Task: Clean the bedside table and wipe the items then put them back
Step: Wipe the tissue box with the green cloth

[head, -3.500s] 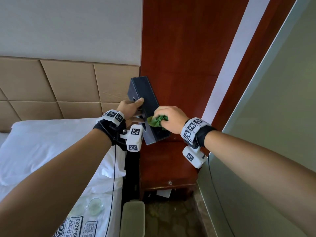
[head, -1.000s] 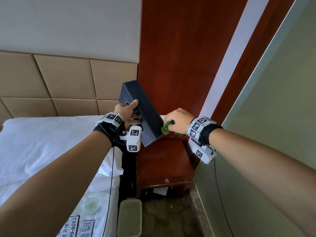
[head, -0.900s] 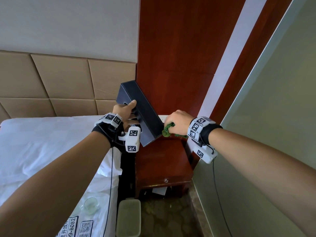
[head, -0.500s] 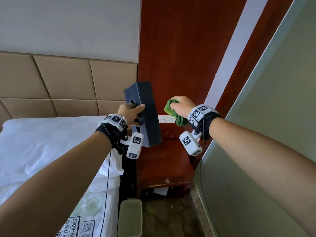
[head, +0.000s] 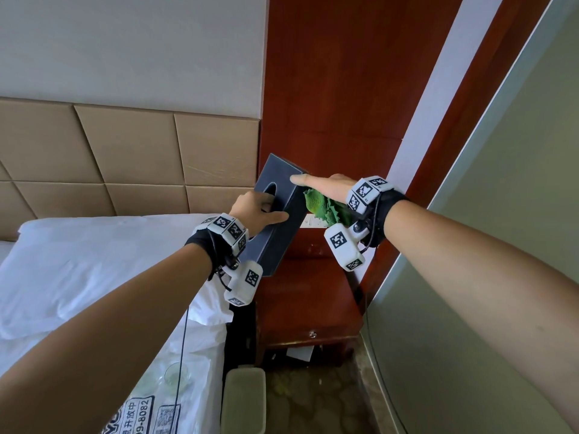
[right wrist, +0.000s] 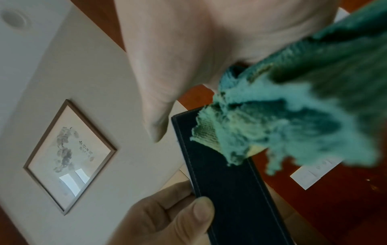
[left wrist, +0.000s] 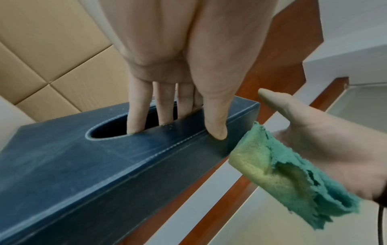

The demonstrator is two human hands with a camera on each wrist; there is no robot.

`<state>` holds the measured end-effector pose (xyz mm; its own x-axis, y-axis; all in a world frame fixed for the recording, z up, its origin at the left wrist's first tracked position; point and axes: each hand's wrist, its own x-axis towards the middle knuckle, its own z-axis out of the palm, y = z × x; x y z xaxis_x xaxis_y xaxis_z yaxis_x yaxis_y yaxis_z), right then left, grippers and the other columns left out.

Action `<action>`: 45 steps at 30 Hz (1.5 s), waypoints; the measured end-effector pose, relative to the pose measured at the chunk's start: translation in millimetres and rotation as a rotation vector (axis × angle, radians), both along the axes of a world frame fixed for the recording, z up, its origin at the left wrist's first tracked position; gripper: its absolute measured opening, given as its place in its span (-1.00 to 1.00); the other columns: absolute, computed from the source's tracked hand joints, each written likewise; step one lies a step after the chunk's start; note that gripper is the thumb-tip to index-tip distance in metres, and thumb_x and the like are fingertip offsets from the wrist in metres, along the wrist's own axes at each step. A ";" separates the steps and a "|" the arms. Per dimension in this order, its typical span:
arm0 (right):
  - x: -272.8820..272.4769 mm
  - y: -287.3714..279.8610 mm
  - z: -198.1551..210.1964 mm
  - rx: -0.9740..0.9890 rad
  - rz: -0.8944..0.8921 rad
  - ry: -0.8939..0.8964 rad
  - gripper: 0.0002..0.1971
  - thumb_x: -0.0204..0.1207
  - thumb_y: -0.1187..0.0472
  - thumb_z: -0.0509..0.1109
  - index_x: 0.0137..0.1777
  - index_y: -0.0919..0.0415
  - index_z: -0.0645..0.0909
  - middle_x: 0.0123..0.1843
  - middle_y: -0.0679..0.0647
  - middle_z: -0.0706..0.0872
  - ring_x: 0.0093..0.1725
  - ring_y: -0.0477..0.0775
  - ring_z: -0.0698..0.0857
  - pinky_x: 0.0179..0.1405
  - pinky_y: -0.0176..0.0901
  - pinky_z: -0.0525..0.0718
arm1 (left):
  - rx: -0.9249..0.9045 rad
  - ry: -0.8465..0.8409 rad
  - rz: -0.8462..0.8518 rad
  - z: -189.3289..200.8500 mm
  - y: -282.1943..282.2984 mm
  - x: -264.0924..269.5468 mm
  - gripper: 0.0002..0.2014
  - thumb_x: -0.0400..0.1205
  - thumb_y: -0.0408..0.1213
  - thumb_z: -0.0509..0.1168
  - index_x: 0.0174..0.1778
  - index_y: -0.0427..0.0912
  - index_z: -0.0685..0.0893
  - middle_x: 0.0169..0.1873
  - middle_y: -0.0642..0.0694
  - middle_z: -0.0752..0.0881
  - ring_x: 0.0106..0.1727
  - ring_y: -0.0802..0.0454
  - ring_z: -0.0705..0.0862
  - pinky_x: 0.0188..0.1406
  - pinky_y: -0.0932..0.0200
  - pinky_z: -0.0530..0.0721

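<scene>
While the left hand [head: 257,208] hooks its fingers [left wrist: 136,116] into the oval slot of the dark tissue box [head: 275,227] and clamps its thumb against the long side, the box hangs tilted in the air above the bedside surface [head: 307,296], clear of the wood. That grip, judged from how the fingers sit, leaves every outer face free, so the box can be turned without being set down.

Just beside the box's upper end, the right hand [head: 326,187] has its thumb stretched out straight over the box corner, and the green cloth [head: 326,206] hangs bunched from under its palm against the side face. How the remaining fingers hold the cloth is hidden in all three views. Pressing the cloth flat to the side would suit a long stroke down that face.

A white switch plate [head: 311,221] sits on the wooden panel behind. On the bed [head: 94,261] lies a glass [head: 177,375], probably parked there while the surface is cleaned.
</scene>
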<state>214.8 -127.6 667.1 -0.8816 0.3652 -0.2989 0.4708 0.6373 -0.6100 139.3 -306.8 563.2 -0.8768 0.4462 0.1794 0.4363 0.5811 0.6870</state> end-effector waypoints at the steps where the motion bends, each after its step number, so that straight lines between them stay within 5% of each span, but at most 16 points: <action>1: 0.6 0.7 -0.6 -0.008 -0.013 -0.001 0.15 0.26 -0.57 0.34 0.68 0.19 0.17 0.64 0.28 0.33 0.52 0.35 0.42 0.07 0.15 0.40 | -0.025 0.035 -0.010 -1.2 -0.2 -0.7 -0.63 0.52 0.07 0.49 -0.12 -0.22 0.68 -0.30 -0.16 0.73 -0.23 -0.15 0.70 -0.14 -0.12 0.71; 5: 3.7 3.2 -6.9 -0.028 -0.061 0.044 0.03 0.27 -0.51 0.41 0.59 0.18 0.33 0.38 0.18 0.54 0.17 0.29 0.58 -0.01 0.09 0.47 | -0.063 0.126 -0.040 -5.6 2.3 -0.6 -0.65 0.52 0.03 0.50 -0.07 -0.21 0.68 -0.29 -0.10 0.73 -0.20 -0.10 0.68 -0.13 -0.07 0.65; 8: 7.0 2.3 -13.7 0.014 -0.090 0.135 -0.13 0.12 -0.54 0.44 0.17 0.21 0.60 0.04 0.07 0.63 -0.04 0.19 0.63 -0.05 0.06 0.60 | -0.033 0.063 -0.075 -8.9 6.5 -1.1 -0.61 0.52 0.01 0.51 0.00 -0.25 0.68 -0.25 -0.14 0.74 -0.18 -0.15 0.69 -0.08 -0.09 0.70; 11: 8.6 -4.3 -21.0 0.095 -0.094 0.211 -0.29 0.05 -0.55 0.46 -0.26 0.16 0.62 -0.21 0.06 0.74 -0.27 0.10 0.72 -0.34 -0.12 0.59 | 0.222 -0.341 -0.055 -3.4 10.6 1.9 -0.50 0.54 0.09 0.48 0.18 -0.26 0.69 -0.01 -0.21 0.80 0.05 -0.15 0.77 0.12 -0.17 0.75; 14: 11.7 -7.3 -28.4 0.196 -0.083 0.229 -0.27 -0.04 -0.57 0.45 -0.22 0.12 0.68 -0.22 0.02 0.75 -0.29 0.09 0.74 -0.34 -0.11 0.69 | 0.465 -0.887 -0.014 9.6 8.6 -1.2 -0.26 0.56 0.33 0.29 0.34 -0.30 0.59 0.16 -0.18 0.76 0.18 -0.11 0.74 0.16 -0.16 0.69; 17: 17.8 -8.0 -35.5 0.278 -0.054 0.211 -0.29 0.01 -0.55 0.43 -0.11 0.06 0.66 -0.17 -0.01 0.71 -0.25 0.09 0.70 -0.39 -0.16 0.59 | 0.518 -1.101 -0.032 18.6 8.8 -4.5 -0.22 0.63 0.40 0.08 0.12 -0.39 0.60 0.09 -0.30 0.72 0.13 -0.20 0.71 0.14 -0.21 0.67; 20: 23.3 -9.9 -41.8 0.322 -0.030 0.217 -0.33 0.04 -0.54 0.40 -0.13 0.04 0.65 -0.19 -0.02 0.70 -0.29 0.07 0.70 -0.45 -0.19 0.52 | 0.476 -1.099 -0.036 18.2 13.5 -6.4 -0.23 0.65 0.39 0.04 0.01 -0.38 0.65 0.09 -0.37 0.70 0.23 -0.30 0.65 0.51 -0.28 0.45; 24: 27.3 -10.9 -47.7 0.321 -0.005 0.203 -0.35 0.08 -0.55 0.40 -0.18 0.04 0.64 -0.24 -0.03 0.70 -0.33 0.06 0.69 -0.46 -0.19 0.52 | 0.426 -1.100 0.003 9.7 14.6 -12.1 -0.05 0.28 0.43 0.49 0.21 -0.43 0.65 0.27 -0.38 0.69 0.39 -0.29 0.63 0.52 -0.23 0.47; 29: 23.0 -8.8 -52.3 0.300 0.043 0.172 -0.24 0.02 -0.60 0.38 -0.10 0.07 0.63 -0.15 -0.01 0.73 -0.27 0.09 0.71 -0.40 -0.15 0.57 | 0.456 -1.111 -0.028 -4.1 20.6 -18.9 -0.28 0.12 0.34 0.61 -0.17 -0.25 0.68 -0.26 -0.14 0.60 -0.14 -0.11 0.57 0.48 -0.09 0.44; 33: 10.6 -4.6 -60.4 0.192 0.112 0.126 -0.12 -0.07 -0.45 0.51 0.15 0.16 0.58 0.03 0.02 0.71 -0.03 0.11 0.72 -0.10 -0.04 0.71 | 0.504 -1.096 0.094 0.3 18.9 -11.5 -0.21 0.41 0.32 0.47 0.23 -0.36 0.63 0.00 -0.24 0.67 0.11 -0.19 0.65 0.48 -0.19 0.51; 36: 10.9 3.4 -55.7 0.129 0.164 0.102 -0.43 0.10 -0.05 0.62 0.06 0.23 0.61 -0.08 0.04 0.74 -0.05 0.07 0.75 -0.01 -0.06 0.75 | 0.564 -1.029 0.236 1.6 18.9 -9.7 -0.23 0.51 0.22 0.45 0.26 -0.48 0.55 0.05 -0.31 0.68 0.07 -0.22 0.71 0.23 -0.21 0.69; 39: 11.3 14.6 -49.8 0.047 0.170 0.134 -0.67 0.35 0.32 0.54 0.12 0.22 0.64 -0.20 0.05 0.68 -0.23 0.04 0.64 -0.24 -0.16 0.62 | 0.590 -1.015 0.270 2.1 19.5 -3.9 -0.30 0.59 0.13 0.41 0.42 -0.39 0.50 -0.14 -0.19 0.61 -0.21 -0.15 0.61 -0.21 -0.07 0.66; 43: 4.4 26.9 -48.8 -0.160 0.230 0.178 -0.51 0.00 0.29 0.59 0.00 -0.01 0.78 -0.10 0.25 0.78 -0.13 0.15 0.68 -0.10 0.06 0.65 | 0.571 -0.907 0.370 -6.0 15.3 -4.9 -0.26 0.52 0.10 0.49 0.41 -0.43 0.54 -0.08 -0.25 0.68 -0.16 -0.12 0.67 -0.33 0.00 0.65; 45: -0.6 36.7 -49.4 -0.285 0.221 0.229 -0.57 0.01 0.35 0.56 -0.08 -0.03 0.80 0.04 0.29 0.80 0.00 0.20 0.75 0.15 0.22 0.71 | 0.562 -0.886 0.377 -7.8 14.1 -6.1 -0.27 0.53 0.07 0.49 0.42 -0.43 0.53 -0.14 -0.25 0.70 -0.21 -0.10 0.70 -0.40 0.03 0.65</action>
<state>214.2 -91.0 617.6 -0.9848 0.0913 -0.1480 0.1739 0.4981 -0.8495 133.2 -292.7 555.4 -0.8569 0.1762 -0.4844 -0.4777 0.0818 0.8747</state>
